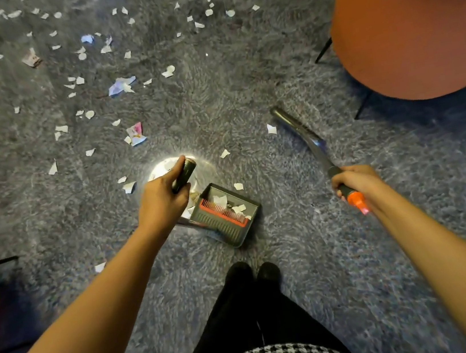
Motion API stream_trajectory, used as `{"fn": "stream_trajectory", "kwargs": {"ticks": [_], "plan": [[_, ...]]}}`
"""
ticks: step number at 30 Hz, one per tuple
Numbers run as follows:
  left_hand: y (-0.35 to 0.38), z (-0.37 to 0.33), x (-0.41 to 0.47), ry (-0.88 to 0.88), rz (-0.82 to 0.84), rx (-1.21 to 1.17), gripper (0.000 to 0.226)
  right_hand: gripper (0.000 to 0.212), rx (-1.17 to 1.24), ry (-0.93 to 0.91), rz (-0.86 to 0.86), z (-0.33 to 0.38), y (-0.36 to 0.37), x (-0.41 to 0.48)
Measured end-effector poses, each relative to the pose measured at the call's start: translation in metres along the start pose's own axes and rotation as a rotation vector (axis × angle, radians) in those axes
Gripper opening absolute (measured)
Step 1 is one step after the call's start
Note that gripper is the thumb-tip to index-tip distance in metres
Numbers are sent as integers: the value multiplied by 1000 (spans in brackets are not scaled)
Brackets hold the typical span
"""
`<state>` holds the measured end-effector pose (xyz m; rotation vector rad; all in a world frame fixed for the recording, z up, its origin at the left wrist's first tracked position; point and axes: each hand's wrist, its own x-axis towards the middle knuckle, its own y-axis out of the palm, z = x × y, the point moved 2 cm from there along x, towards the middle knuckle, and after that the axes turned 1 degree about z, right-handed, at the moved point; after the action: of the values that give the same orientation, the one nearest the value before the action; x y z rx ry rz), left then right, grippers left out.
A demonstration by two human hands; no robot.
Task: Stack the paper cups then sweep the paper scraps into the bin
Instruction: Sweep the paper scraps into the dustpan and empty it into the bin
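The dustpan [230, 230] was stood on the grey carpet [297, 257] just ahead of the person's shoes [251, 272], at twelve o'clock from them. It was steadied through its upright handle [185, 172], around whose dark top the left hand [163, 201] was clenched. It was presumably held this way so that the pan could be positioned without bending. A few paper scraps [220, 200] had already been caught behind the orange comb teeth [222, 212] inside the pan.

The broom [307, 136] was grasped by the right hand [355, 180], fingers wrapped tightly just below its orange end cap [360, 203]. The shaft was angled away towards eleven o'clock, probably to reach outward for the next stroke. Its far end was blurred, and the bristles could not be made out.

Most loose scraps [90, 114] were left scattered well apart from the pan, from nine to twelve o'clock, with a pink-printed piece [136, 133] nearer, at eleven o'clock. Sweeping was judged to be only partly done.

An orange chair [415, 31] was seen at two o'clock. A bright round patch [161, 168] lay under the left hand; whether it was the bin could not be told. No paper cups were in view.
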<state>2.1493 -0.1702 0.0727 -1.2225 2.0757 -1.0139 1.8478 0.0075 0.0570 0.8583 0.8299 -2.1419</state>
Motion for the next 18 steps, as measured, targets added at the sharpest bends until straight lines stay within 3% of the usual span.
{"fn": "stream_trajectory", "kwargs": {"ticks": [5,18], "plan": [[-2,0,10,0,-12,-19,57,15,-55,17,-10,2,12,21],[-16,9,17,-63,52,-25,56,42,-244,123,134,-52,19,-42]]}}
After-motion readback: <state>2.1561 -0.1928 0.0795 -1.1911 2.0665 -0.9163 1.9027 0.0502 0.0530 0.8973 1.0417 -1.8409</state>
